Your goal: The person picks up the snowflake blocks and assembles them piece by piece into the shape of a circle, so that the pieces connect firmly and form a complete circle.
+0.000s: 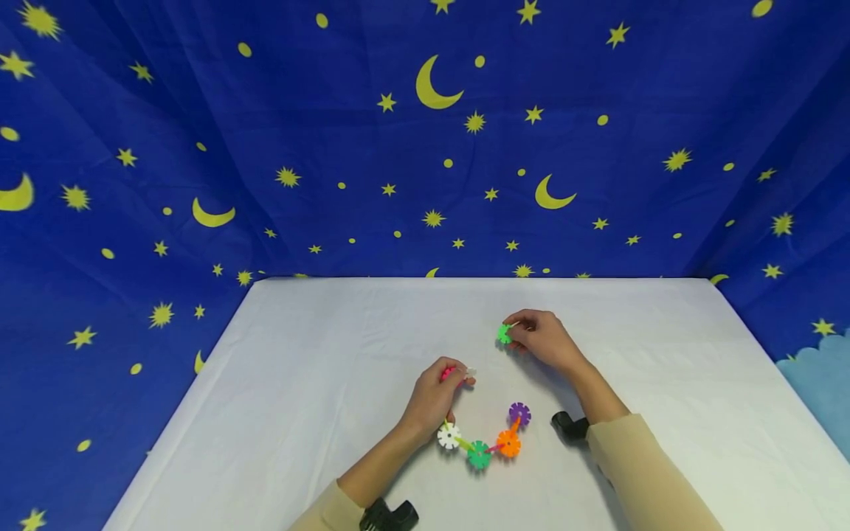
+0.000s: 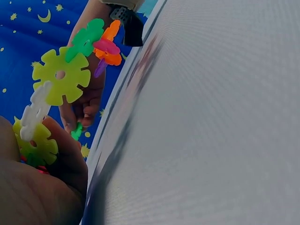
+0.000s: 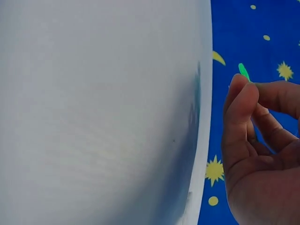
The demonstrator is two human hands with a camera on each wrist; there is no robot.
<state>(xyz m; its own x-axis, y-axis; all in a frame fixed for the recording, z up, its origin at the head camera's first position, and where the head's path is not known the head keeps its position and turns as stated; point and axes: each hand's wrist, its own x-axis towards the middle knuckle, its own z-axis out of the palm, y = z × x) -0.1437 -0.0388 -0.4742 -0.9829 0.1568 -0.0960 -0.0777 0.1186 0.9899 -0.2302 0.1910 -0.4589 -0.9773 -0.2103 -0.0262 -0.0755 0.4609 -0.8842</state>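
Note:
My left hand (image 1: 428,402) grips one end of a curved chain of slotted plastic snowflake discs. A pink disc (image 1: 448,374) and a whitish disc (image 1: 471,372) show at its fingers. From below the hand the chain runs through a white disc (image 1: 448,436), a green disc (image 1: 479,455) and an orange disc (image 1: 509,444) to a purple disc (image 1: 520,414). The left wrist view shows yellow discs (image 2: 72,77) linked edgewise between them. Farther up and to the right, my right hand (image 1: 544,341) pinches a single bright green disc (image 1: 503,334) between thumb and fingers, apart from the chain.
A white cloth covers the table (image 1: 299,383). Behind it and at the sides hangs a blue curtain (image 1: 372,147) with yellow moons and stars. Black wrist devices (image 1: 569,428) sit at both beige sleeves (image 1: 640,457). A light blue patch (image 1: 820,387) shows at the right edge.

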